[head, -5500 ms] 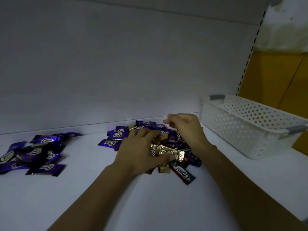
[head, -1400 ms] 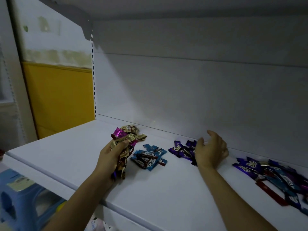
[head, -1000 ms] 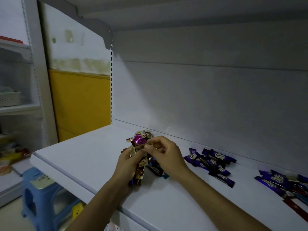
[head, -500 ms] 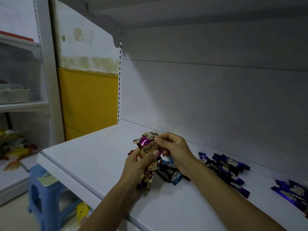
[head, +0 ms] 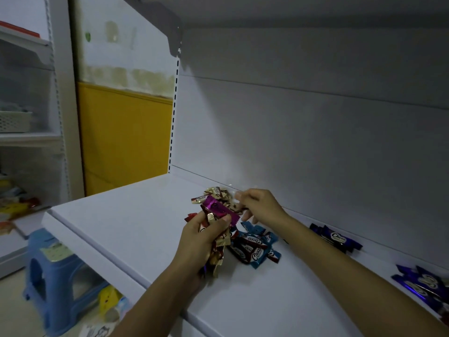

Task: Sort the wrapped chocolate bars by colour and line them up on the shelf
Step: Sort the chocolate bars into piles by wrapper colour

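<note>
**Two hands sort chocolate bars on a white shelf**

Head view: the left hand (head: pixel 202 239) grips one mixed bunch of bars (head: pixel 217 249) in gold and red wrappers, with one magenta bar (head: pixel 218 209) lying across its top. The right hand (head: pixel 261 207) has its fingers curled at the bunch's gold tips, but blur hides whether it pinches one. Three heaps lie on the shelf (head: pixel 126 215): one blue heap (head: pixel 256 248) just right of the bunch, and two purple heaps (head: pixel 336 237) (head: pixel 424 283) farther right, near the back wall. Bare shelf runs from the bunch to the left end and forward to the front edge. One blue stool (head: pixel 52 271) stands on the floor below.
</note>
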